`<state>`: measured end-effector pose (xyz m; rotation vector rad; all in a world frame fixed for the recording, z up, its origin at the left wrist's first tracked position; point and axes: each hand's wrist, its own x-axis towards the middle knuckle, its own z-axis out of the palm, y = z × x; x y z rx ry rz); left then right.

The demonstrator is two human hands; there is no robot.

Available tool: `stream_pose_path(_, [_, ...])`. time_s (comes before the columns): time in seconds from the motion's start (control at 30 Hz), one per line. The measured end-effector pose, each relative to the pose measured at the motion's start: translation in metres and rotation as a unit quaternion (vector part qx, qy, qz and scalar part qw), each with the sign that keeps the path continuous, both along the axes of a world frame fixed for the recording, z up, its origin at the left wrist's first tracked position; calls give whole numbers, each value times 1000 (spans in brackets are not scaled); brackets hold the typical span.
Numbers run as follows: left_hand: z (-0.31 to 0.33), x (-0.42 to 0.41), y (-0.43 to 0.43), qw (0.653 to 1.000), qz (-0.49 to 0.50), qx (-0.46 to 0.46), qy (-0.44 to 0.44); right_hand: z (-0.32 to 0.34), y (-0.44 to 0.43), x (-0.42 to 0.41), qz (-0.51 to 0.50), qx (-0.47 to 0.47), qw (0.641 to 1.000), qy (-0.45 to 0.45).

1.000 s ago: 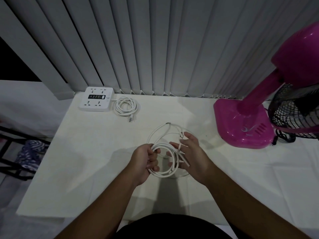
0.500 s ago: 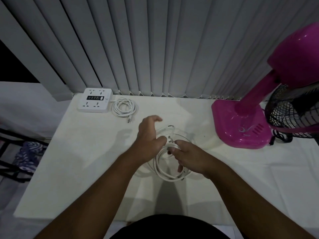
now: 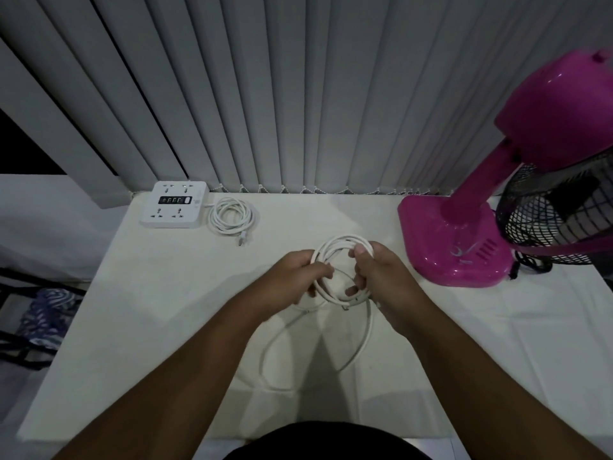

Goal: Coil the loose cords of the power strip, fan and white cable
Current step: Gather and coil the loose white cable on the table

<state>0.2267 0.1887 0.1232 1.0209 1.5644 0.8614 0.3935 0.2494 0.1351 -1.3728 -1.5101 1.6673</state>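
Observation:
A white cable (image 3: 341,244) is wound into a small ring just above the white table (image 3: 166,310). My left hand (image 3: 298,277) grips the ring's left side and my right hand (image 3: 378,270) grips its right side. A loose loop of the same cable (image 3: 268,346) trails down on the table toward me. The white power strip (image 3: 174,204) lies at the far left with its cord (image 3: 231,216) coiled beside it. The pink fan (image 3: 471,247) stands at the right, with its black cord (image 3: 530,265) bunched behind the base.
Grey vertical blinds (image 3: 298,94) hang along the table's far edge. The fan's black grille (image 3: 557,217) leans over the right side. Left of the table, lower down, sits a dark frame with patterned blue cloth (image 3: 43,313).
Both hands have moved away from me and now grip opposite sides of the ring. The coil looks tighter, and a slack loop now hangs toward me.

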Motion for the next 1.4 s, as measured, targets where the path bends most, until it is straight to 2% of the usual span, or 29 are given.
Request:
stream_pose_path(0.07, [-4,10,-4,996,55,-30,-69,-3,-4,-6,-21,-6,1000,-21])
stream_pose_path(0.1, [-6,14,-6,986,97,-35,-130,-4,-6,-9,-23,-5,999,-37])
stream_pose_path(0.2, [-6,18,-12,926,185,-53,-325,-8,-12,-16,-24,-26,998,-54])
stream_pose_path(0.27, [-6,16,-15,899,204,-68,-381,-10,-16,-16,-15,-46,997,-54])
stream_pose_path(0.37, [-5,15,-18,896,233,-82,-370,-16,-22,-14,5,-75,997,-31])
stream_pose_path(0.43, [-4,14,-19,897,256,-92,-348,-18,-26,-12,38,-120,992,14])
stream_pose_path(0.53, [-2,9,-22,919,233,-103,-300,-16,-21,-9,71,-161,981,81])
stream_pose_path(0.63, [2,4,-25,947,174,-107,-247,-11,-10,-10,96,-142,984,44])
stream_pose_path(0.73, [2,6,-24,960,151,-102,-213,-9,-13,-18,106,-132,985,-16])
stream_pose_path(0.83, [-3,10,-26,958,145,-85,-232,-11,-16,-22,79,-95,990,-74])
stream_pose_path(0.9, [-8,9,-29,955,127,-75,-258,-12,-16,-22,14,-141,990,-25])
stream_pose_path(1.0, [-15,4,-37,957,72,-54,-274,-11,-15,-23,-96,-223,968,64])
stream_pose_path(1.07, [-19,6,-39,947,106,-47,-299,-9,-18,-25,-123,-236,960,82])
stream_pose_path(1.23, [-25,18,-38,878,254,-51,-402,-6,-27,-29,-141,-268,947,106])
stream_pose_path(1.4, [-24,23,-33,874,335,-37,-349,-13,-34,-32,-115,-290,948,62])
